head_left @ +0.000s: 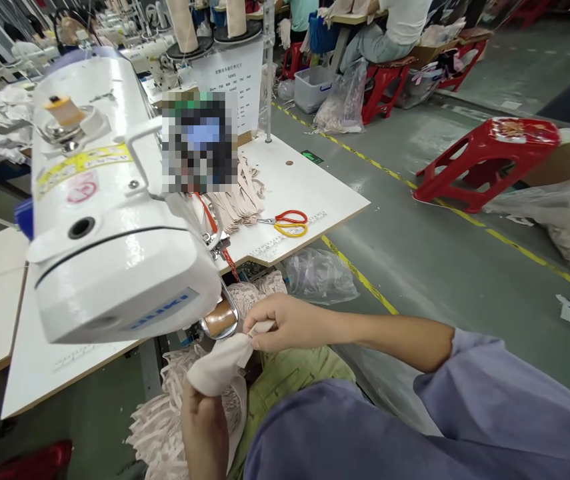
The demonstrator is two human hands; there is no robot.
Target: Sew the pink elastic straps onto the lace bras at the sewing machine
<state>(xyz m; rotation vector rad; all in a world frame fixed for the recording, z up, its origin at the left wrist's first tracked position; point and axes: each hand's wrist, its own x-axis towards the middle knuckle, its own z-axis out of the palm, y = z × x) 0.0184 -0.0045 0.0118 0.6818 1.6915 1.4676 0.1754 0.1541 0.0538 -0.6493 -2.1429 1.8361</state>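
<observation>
A beige bra piece with a smooth, cup-like part hangs between my two hands, just in front of the sewing machine's arm. My right hand pinches a narrow strip at its upper edge between thumb and fingers. Below it my left hand holds the cup-like part from underneath, with most of its fingers covered by the fabric. The white JUKI sewing machine stands close at the left. Beyond the right hand, beige lace lies by the machine's cylinder-shaped end. More beige pieces hang in a heap below.
On the white table are scissors with red and yellow handles and a pile of beige straps. A clear plastic bag sits under the edge. Red stools stand on the floor at right; a seated person is farther back.
</observation>
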